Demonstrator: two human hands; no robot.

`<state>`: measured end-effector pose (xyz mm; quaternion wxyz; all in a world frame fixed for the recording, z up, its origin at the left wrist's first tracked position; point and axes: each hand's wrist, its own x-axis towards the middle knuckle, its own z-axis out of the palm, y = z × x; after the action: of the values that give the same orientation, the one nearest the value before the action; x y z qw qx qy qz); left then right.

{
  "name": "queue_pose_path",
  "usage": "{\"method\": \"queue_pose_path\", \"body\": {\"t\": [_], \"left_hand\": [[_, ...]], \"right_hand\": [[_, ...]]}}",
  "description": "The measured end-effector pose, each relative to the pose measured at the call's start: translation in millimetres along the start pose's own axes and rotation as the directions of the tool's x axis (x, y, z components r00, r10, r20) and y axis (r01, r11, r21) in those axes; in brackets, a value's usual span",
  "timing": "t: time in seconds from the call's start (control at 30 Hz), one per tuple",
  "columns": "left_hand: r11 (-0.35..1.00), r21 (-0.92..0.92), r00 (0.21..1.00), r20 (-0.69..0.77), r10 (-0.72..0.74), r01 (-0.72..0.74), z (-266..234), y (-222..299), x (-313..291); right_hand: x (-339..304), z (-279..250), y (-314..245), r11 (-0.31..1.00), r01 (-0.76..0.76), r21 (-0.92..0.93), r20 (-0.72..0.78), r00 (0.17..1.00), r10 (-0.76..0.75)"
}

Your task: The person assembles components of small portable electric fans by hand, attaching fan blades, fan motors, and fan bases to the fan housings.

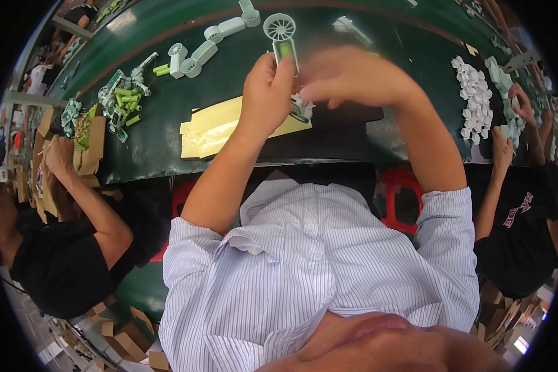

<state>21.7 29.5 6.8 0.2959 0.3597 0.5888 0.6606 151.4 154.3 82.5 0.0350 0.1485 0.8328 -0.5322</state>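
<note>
My left hand (266, 90) grips the handle of a white handheld-fan housing (280, 28), its round slotted head pointing away from me. A green cylindrical battery (284, 49) shows inside the handle. My right hand (338, 77) is just right of it, smeared by motion, so its fingers and anything in them cannot be made out. Below the hands, a small white and dark part (301, 110) shows beside my left wrist; whether it is attached to the fan is unclear. Yellow sheets (211, 133) lie on a dark mat (344, 133) beneath my forearms.
On the green table, several white fan housings (199, 59) lie at the far left. Nearer left is a pile of green batteries (127, 102) with circuit parts. White plastic pieces (474, 99) are heaped at right. Co-workers' hands (59, 155) work at both sides; a cardboard box (93, 146) stands left.
</note>
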Motion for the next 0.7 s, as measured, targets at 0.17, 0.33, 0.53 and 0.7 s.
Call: {"method": "queue_pose_path", "body": {"t": [0.17,0.33,0.53,0.7], "left_hand": [[0.988,-0.093,0.986,0.128,-0.108,0.121,5.6,20.3,-11.7],[0.990,-0.034,0.968,0.217,-0.125,0.135,-1.8,22.4,-18.4],[0.994,0.037,0.936,0.335,-0.108,0.102,-25.6,29.1,-22.3],[0.982,0.023,0.936,0.299,-0.184,0.186,-43.3,22.0,-22.0]], "right_hand": [[5.1,8.2,-0.7,0.993,0.117,-0.013,-0.439,0.892,-0.110],[9.7,12.3,-5.8,0.985,0.169,-0.024,-0.391,0.906,-0.165],[15.0,16.3,-15.1,0.993,0.114,0.011,-0.317,0.943,-0.105],[19.9,23.4,-7.5,0.987,0.160,-0.007,-0.251,0.955,-0.157]]}}
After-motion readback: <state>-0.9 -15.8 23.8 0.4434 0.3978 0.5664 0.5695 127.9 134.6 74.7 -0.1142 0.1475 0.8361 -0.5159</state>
